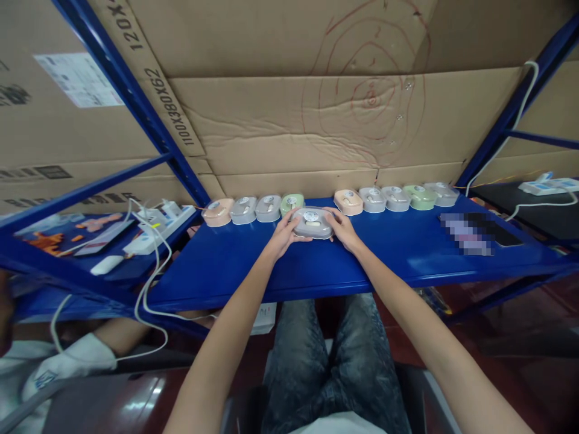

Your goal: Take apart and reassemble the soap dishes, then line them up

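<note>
Between my two hands is a grey food container (313, 224) with a clear lid and a round label, just above the blue shelf (217, 271). My left hand (284, 234) grips its left end, and my right hand (342, 227) grips its right end. Right behind my left hand stands a green container (292, 203). Left of that are two grey containers, one of them (268, 208) nearest the green one, and an orange container (218, 212). To the right, another row begins with an orange container (348, 202) and includes a second green container (420, 197) among grey ones.
A dark flat device (495, 229), partly pixelated, lies on the shelf's right side. Cardboard (271, 120) backs the shelf between blue posts. At left, a power strip (158, 229) trails white cables (158, 271). A person's sleeve (72, 361) shows at lower left.
</note>
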The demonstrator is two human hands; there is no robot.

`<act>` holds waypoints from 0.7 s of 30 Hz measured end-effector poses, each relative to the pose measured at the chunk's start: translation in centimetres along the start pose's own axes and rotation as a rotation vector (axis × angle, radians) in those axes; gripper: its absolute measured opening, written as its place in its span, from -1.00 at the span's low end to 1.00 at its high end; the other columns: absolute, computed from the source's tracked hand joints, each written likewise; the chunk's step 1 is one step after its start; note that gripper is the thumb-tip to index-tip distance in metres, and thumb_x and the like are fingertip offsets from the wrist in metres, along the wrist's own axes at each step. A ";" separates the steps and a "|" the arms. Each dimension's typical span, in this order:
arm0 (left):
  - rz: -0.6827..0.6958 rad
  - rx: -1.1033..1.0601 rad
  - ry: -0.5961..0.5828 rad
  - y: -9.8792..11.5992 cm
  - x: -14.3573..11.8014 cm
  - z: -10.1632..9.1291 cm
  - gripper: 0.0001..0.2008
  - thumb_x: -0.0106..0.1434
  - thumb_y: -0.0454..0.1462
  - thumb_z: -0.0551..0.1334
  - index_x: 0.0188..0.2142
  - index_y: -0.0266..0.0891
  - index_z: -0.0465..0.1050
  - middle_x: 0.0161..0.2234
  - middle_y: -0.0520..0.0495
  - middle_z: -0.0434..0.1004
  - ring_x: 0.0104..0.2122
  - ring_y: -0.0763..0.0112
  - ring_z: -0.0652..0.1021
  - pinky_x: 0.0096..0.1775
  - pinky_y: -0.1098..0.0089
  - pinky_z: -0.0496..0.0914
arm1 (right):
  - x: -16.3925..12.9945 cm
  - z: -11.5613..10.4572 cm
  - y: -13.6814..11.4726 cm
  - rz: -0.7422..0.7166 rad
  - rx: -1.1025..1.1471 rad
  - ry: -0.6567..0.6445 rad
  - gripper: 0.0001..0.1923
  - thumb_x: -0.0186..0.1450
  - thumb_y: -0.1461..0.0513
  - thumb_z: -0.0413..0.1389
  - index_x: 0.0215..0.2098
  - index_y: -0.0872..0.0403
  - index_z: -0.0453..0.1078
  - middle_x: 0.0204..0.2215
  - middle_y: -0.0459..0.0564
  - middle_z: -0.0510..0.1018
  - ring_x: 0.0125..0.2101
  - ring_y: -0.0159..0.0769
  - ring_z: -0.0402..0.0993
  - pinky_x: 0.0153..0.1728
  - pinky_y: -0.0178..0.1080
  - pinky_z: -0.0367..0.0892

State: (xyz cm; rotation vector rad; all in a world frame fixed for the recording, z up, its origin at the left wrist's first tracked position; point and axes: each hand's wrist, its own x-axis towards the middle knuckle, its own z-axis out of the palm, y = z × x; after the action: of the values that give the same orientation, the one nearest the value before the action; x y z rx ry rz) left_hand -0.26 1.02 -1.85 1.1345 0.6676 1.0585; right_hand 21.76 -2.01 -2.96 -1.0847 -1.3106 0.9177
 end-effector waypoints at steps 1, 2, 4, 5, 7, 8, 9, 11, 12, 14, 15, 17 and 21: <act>0.006 0.003 0.020 -0.2 0.1 0.0 -0.45 0.42 -0.12 0.43 0.33 -0.10 0.40 0.23 -0.29 0.56 0.06 -0.06 0.70 -0.04 -0.15 0.72 | 0.0 0.0 0.0 -0.002 -0.024 0.015 -0.26 0.33 -0.31 0.18 0.23 -0.02 0.51 -0.43 -0.11 0.54 -0.64 -0.32 0.39 -0.67 -0.22 0.34; 0.015 0.012 0.045 -0.4 0.3 -0.1 -0.45 0.42 -0.10 0.43 0.31 -0.12 0.41 0.18 -0.29 0.60 0.02 -0.03 0.72 -0.06 -0.13 0.72 | -0.1 0.1 -0.1 -0.004 -0.051 0.033 -0.26 0.34 -0.30 0.16 0.24 -0.03 0.50 -0.42 -0.11 0.55 -0.64 -0.31 0.39 -0.65 -0.22 0.35; 0.040 0.040 0.096 -0.8 0.6 -0.2 -0.46 0.42 -0.06 0.43 0.29 -0.15 0.41 0.06 -0.27 0.65 -0.09 0.06 0.74 -0.10 -0.06 0.74 | -0.2 0.0 -0.3 -0.008 -0.119 0.086 -0.29 0.35 -0.29 0.13 0.23 -0.04 0.51 -0.38 -0.08 0.60 -0.61 -0.28 0.42 -0.59 -0.19 0.40; 0.053 0.053 0.114 -1.0 0.7 -0.2 -0.46 0.43 -0.05 0.43 0.28 -0.16 0.40 0.02 -0.24 0.66 -0.15 0.12 0.74 -0.12 -0.03 0.74 | -0.3 0.0 -0.5 -0.011 -0.158 0.121 -0.32 0.36 -0.28 0.13 0.21 -0.04 0.53 -0.34 -0.06 0.63 -0.56 -0.25 0.47 -0.52 -0.18 0.44; 0.075 0.071 0.131 -1.3 0.9 -0.3 -0.46 0.44 -0.04 0.42 0.28 -0.18 0.38 -0.06 -0.19 0.66 -0.23 0.22 0.73 -0.14 0.03 0.74 | -0.6 -0.1 -0.9 -0.014 -0.248 0.202 -0.38 0.36 -0.25 0.13 0.12 -0.04 0.59 -0.27 -0.02 0.67 -0.39 -0.16 0.57 -0.32 -0.13 0.53; 0.083 0.077 0.131 -1.4 1.0 -0.4 -0.46 0.43 -0.06 0.43 0.28 -0.18 0.38 -0.10 -0.16 0.66 -0.25 0.25 0.72 -0.14 0.06 0.74 | -0.7 -0.2 -1.1 -0.010 -0.296 0.245 -0.41 0.35 -0.24 0.14 0.07 -0.03 0.61 -0.25 0.01 0.69 -0.30 -0.10 0.60 -0.20 -0.09 0.54; 0.091 0.083 0.130 -1.5 1.0 -0.4 -0.45 0.40 -0.10 0.45 0.28 -0.19 0.38 -0.12 -0.14 0.65 -0.26 0.27 0.71 -0.14 0.08 0.74 | -0.9 -0.3 -1.3 -0.001 -0.345 0.287 -0.43 0.35 -0.23 0.15 0.03 -0.02 0.62 -0.24 0.03 0.69 -0.21 -0.04 0.62 -0.09 -0.05 0.53; 0.108 0.105 0.132 -1.6 1.1 -0.4 -0.42 0.33 -0.18 0.51 0.26 -0.20 0.41 -0.14 -0.12 0.64 -0.24 0.28 0.70 -0.15 0.12 0.74 | -1.1 -0.3 -1.6 0.031 -0.434 0.355 -0.44 0.34 -0.22 0.17 0.01 -0.01 0.64 -0.25 0.08 0.70 -0.12 0.05 0.63 0.03 0.03 0.48; 0.117 0.120 0.133 -1.7 1.1 -0.4 -0.42 0.29 -0.22 0.53 0.24 -0.21 0.43 -0.13 -0.12 0.64 -0.23 0.28 0.70 -0.16 0.15 0.73 | -1.1 -0.3 -1.7 0.046 -0.472 0.378 -0.44 0.35 -0.22 0.17 0.01 0.00 0.64 -0.25 0.10 0.71 -0.10 0.09 0.63 0.06 0.06 0.46; 0.133 0.155 0.135 -1.7 1.2 -0.3 -0.45 0.24 -0.25 0.55 0.18 -0.23 0.48 -0.11 -0.14 0.65 -0.22 0.28 0.70 -0.21 0.22 0.73 | -1.2 -0.3 -1.8 0.062 -0.531 0.398 -0.44 0.38 -0.20 0.15 0.03 0.01 0.64 -0.24 0.13 0.72 -0.09 0.11 0.64 0.08 0.07 0.44; 0.139 0.172 0.135 -1.7 1.2 -0.3 -0.47 0.23 -0.26 0.55 0.15 -0.25 0.50 -0.10 -0.15 0.65 -0.23 0.28 0.70 -0.24 0.25 0.72 | -1.2 -0.3 -1.9 0.064 -0.554 0.399 -0.45 0.40 -0.19 0.13 0.03 0.01 0.64 -0.22 0.14 0.73 -0.08 0.11 0.65 0.08 0.05 0.44; 0.152 0.205 0.133 -1.6 1.2 -0.2 -0.51 0.23 -0.25 0.54 0.11 -0.27 0.53 -0.09 -0.17 0.67 -0.24 0.28 0.70 -0.28 0.29 0.70 | -1.2 -0.2 -2.0 0.064 -0.593 0.400 -0.46 0.45 -0.17 0.08 0.04 0.03 0.64 -0.18 0.16 0.74 -0.07 0.10 0.66 0.08 0.03 0.44; 0.176 0.262 0.122 -1.5 1.0 0.0 -0.52 0.23 -0.24 0.52 0.11 -0.27 0.54 -0.05 -0.21 0.70 -0.21 0.24 0.73 -0.30 0.33 0.67 | -1.1 -0.3 -2.2 0.079 -0.654 0.418 -0.46 0.52 -0.12 0.01 0.11 0.04 0.61 -0.08 0.20 0.75 -0.01 0.10 0.66 0.10 0.00 0.43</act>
State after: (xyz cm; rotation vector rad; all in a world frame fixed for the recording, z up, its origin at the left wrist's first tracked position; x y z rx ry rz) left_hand 0.56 1.85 -3.19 1.3818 0.8321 1.2220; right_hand 21.84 -3.73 -1.13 -1.7329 -1.2387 0.2713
